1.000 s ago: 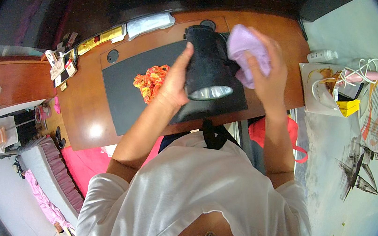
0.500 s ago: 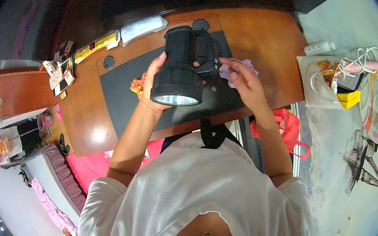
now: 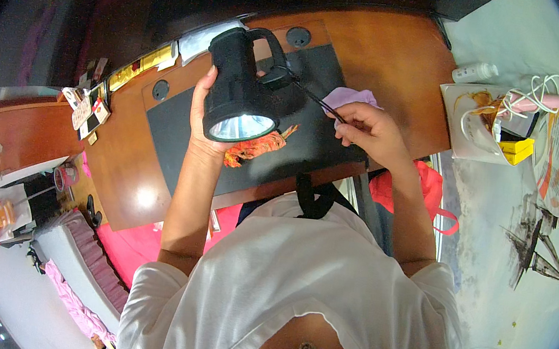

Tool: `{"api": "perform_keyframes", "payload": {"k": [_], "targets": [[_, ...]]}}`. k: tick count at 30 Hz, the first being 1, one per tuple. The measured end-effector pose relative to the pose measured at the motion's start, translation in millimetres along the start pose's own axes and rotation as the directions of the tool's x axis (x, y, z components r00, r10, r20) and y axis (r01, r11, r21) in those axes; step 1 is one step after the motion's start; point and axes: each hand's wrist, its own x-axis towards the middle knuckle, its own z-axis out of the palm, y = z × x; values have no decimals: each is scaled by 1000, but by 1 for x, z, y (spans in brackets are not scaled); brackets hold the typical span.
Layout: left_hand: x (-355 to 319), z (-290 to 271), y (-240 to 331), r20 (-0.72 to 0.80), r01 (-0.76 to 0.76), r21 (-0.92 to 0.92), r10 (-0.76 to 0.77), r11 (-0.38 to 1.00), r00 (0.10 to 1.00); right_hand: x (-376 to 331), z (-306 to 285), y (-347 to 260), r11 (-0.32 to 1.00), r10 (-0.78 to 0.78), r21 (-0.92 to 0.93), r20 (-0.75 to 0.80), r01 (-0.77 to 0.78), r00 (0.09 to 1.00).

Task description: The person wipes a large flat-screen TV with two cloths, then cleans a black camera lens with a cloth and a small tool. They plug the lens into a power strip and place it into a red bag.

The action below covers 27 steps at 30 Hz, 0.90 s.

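Overhead, the person's left hand (image 3: 199, 119) is wrapped around the body of a large black handheld spotlight (image 3: 239, 96), fingers curled behind it and thumb along its side, holding it up above the surface (image 3: 392, 56) with the round reflector lens tilted down toward the person's chest. The lamp's carry handle (image 3: 271, 44) arches over its top, away from the person. The right hand (image 3: 372, 131) is closed in a pinch on a thin dark strap or cord (image 3: 317, 97) that runs from the fingers across to the side of the spotlight near the handle's base; whether it is a strap or a tool cannot be told. A lilac cloth (image 3: 348, 98) lies just behind the right hand, touching or tucked by its knuckles. Beneath both hands a dark grey mat (image 3: 174, 127) covers the middle of the brown wooden surface, and an orange patterned item (image 3: 255, 149) lies on the mat directly under the lamp. Off to the right, a white sheet holds a yellow box (image 3: 516, 149) and a coil of white cable (image 3: 537, 91).
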Motion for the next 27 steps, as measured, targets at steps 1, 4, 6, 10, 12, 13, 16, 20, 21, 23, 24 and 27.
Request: {"api": "perform_keyframes", "payload": {"k": [1, 4, 6, 10, 12, 13, 16, 20, 21, 23, 24, 27], "targets": [[0, 0, 1, -14, -4, 1, 4, 1000, 1000, 0, -3, 1, 1000, -12, -9, 4, 12, 1000], [1, -6, 1, -78, -3, -54, -1, 999, 997, 2, -8, 5, 987, 58, 144, 90, -70, 994], [1, -11, 2, -72, 5, -86, -11, 996, 997, 1, -7, 4, 956, 122, 251, 135, -153, 983], [3, -8, 1, -44, -2, -68, -1, 998, 999, -5, -3, 5, 860, 193, 435, 209, -268, 959], [4, -5, 1, -52, -1, -74, -3, 997, 999, -7, -2, 6, 835, 188, 475, 228, -277, 956], [4, -5, 1, -57, -3, -76, -2, 997, 998, -7, 1, 5, 832, 188, 479, 231, -280, 955], [7, -8, 1, -67, -38, -82, 33, 996, 997, -3, 2, 6, 936, 79, 313, 259, -161, 963], [8, -6, 7, -56, -33, -116, 26, 993, 998, -1, -4, 17, 967, 11, 240, 303, -87, 953], [10, -6, 7, -10, -14, -141, 12, 990, 1000, -3, -5, 17, 955, 56, 266, 276, -132, 960], [9, -6, 7, 26, 2, -153, 2, 988, 1000, -5, -4, 13, 921, 145, 325, 229, -216, 963], [7, -6, 6, 18, -1, -144, 4, 990, 1000, -4, -4, 16, 942, 138, 276, 201, -192, 970], [10, -8, 3, 16, 34, -130, -32, 991, 999, 0, -7, 25, 979, 134, 135, 148, -154, 980]]}}
